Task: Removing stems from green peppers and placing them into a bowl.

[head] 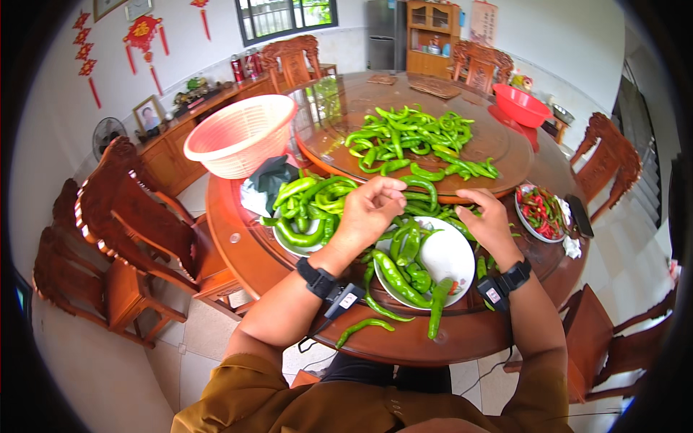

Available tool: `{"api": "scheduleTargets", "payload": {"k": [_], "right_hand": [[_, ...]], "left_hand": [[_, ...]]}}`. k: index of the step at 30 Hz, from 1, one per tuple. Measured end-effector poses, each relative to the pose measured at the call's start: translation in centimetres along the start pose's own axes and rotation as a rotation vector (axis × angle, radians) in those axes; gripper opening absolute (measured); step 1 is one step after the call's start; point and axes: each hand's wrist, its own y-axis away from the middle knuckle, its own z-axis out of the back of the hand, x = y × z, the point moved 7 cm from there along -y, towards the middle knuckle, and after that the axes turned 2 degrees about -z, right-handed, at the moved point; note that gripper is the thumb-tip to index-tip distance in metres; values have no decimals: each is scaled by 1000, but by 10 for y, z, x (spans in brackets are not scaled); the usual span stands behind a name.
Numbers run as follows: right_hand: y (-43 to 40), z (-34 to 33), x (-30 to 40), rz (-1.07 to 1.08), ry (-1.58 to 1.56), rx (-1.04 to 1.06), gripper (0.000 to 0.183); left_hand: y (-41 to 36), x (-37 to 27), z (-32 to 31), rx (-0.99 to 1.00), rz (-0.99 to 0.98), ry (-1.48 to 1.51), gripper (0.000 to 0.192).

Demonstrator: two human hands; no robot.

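Note:
My left hand (373,208) hangs over the near side of the round table, fingers curled, with its fingertips at the end of a curved green chili pepper (427,187); whether it grips the pepper is unclear. To its right, my right hand (487,224) has thumb and forefinger apart, with nothing visible between them. Below both hands is a white bowl (446,251) holding several green peppers, one hanging over its near rim. Left of my left hand, another bowl (295,248) is heaped with green peppers. Loose peppers (365,330) lie on the wood near me.
A glass turntable (325,146) bears a large pile of green peppers (411,132). A pink basket (238,135) stands left, a red basin (522,105) far right. At right are a bowl of red and green pepper pieces (541,214) and a phone (579,216). Carved chairs (141,216) surround the table.

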Motion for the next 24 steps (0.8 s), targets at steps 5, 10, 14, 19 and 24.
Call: {"api": "scheduleTargets", "payload": {"k": [5,10,14,19,24], "right_hand": [[-17,-15,-4,107,53,44,30],[-35,-16,-6,96,192,80,33],[-34,-28,-4,148,168,243,37],[-26,-45,5,254,184,474,36],[-29,-49,-5,241,158,447,29]], "left_hand": [[6,-12,1,29,86,48,27],[2,0,-6,88,188,16,27],[8,7,-12,146,222,-8,27],[12,2,-14,156,206,-17,27],[11,5,-13,145,219,9,27]]}}
